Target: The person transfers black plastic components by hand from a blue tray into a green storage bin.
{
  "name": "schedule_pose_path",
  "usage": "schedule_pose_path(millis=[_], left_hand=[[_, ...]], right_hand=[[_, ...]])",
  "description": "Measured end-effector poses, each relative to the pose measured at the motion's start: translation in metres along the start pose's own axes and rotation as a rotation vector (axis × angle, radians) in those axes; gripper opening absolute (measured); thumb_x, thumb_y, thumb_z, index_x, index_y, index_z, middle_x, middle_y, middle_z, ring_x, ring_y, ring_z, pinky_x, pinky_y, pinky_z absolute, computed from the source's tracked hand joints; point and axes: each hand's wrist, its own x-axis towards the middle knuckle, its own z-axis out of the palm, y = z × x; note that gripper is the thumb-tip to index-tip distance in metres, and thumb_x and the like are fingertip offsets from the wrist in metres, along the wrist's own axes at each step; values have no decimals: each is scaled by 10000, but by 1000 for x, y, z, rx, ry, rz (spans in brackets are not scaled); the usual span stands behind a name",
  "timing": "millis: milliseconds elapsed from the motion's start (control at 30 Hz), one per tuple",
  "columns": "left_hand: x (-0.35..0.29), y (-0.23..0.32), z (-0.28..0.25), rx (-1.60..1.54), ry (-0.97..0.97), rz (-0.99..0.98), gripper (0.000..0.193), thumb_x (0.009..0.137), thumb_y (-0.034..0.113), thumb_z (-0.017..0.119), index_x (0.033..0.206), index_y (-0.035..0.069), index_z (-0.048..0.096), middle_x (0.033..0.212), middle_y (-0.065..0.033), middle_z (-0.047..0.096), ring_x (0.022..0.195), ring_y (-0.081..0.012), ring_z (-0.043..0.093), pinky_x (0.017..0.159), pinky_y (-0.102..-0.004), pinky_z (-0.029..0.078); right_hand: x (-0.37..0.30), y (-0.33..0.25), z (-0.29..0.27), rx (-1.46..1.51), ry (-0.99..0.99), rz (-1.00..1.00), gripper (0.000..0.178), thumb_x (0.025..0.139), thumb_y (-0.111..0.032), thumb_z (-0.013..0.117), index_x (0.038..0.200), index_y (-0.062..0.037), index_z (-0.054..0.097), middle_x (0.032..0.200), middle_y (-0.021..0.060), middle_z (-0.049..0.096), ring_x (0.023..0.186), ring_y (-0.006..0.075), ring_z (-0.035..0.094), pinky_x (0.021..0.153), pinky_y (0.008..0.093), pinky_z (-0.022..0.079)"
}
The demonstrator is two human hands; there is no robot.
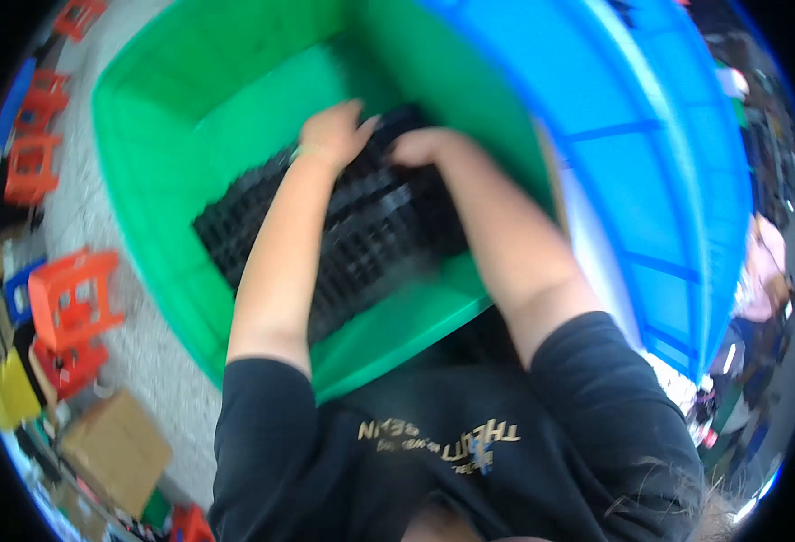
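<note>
Both my arms reach down into a deep green bin (262, 90). Inside it lie several black ribbed pieces (375, 239), packed side by side in rows; motion blur hides their exact kind. My left hand (332, 135) is over the far edge of the rows, thumb and forefinger apart, with nothing visible between them. Close by on the right, my right hand (420, 146) has its fingers closed at a dark black piece (406, 117) near the bin's right wall. The fingertips are partly hidden and smeared.
A large blue ribbed container (632, 163) stands against the bin's right side. Along the left, on a grey floor (149, 361), are orange-red plastic stools (72, 294) and a cardboard box (117, 452). A person in pink (763, 266) is at the far right.
</note>
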Motion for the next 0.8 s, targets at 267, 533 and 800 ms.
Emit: schedule_pose_path(millis=[267,533,800], left_hand=[[2,-29,24,-3,-41,-34,325,826,325,566,1018,64,596,1025,-188,616,937,-343,588,784,-436,460],[-12,0,3,10,61,-28,325,781,348,604,953,72,611,892,-158,643,823,-334,611,727,-421,490],[-15,-5,-5,-4,42,-111,327,780,348,617,959,76,605,908,-162,639,854,-337,602,747,-427,478]], right_hand=[[-152,-198,-35,232,1117,-678,162,699,-196,612,799,-74,577,712,133,609,723,335,606,611,456,472],[-291,-150,-236,136,1330,-1105,156,717,-88,591,865,-44,617,835,148,586,826,252,576,713,361,454],[-254,70,-265,-354,1066,490,771,741,-619,569,1199,-3,500,1268,200,479,1165,332,476,950,408,407]])
